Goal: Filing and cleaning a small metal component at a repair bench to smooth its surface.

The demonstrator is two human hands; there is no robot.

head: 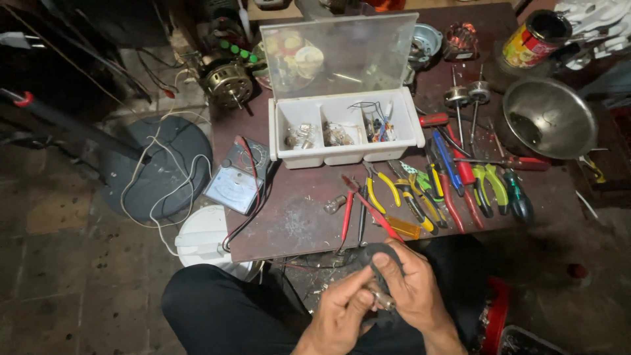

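Down by the knees, the left hand (342, 307) pinches a small metal part (381, 300), fingers closed on its end to steady it. The right hand (409, 287) wraps a dark cloth (380, 258) over it, fingers curled tight. Beyond, pliers (381, 189) lie fanned on the surface (296, 217) within reach, beside the open white parts box (345, 135).

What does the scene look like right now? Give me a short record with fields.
left hand: fingers pinch a small metal part
right hand: holds a dark cloth around the same part
bench: dark, low, in front of the knees
organiser box: white, three compartments, clear lid up
hand tools: pliers and screwdrivers in a row, right of centre
meter: analogue, at the bench's left edge
bowl: steel, far right
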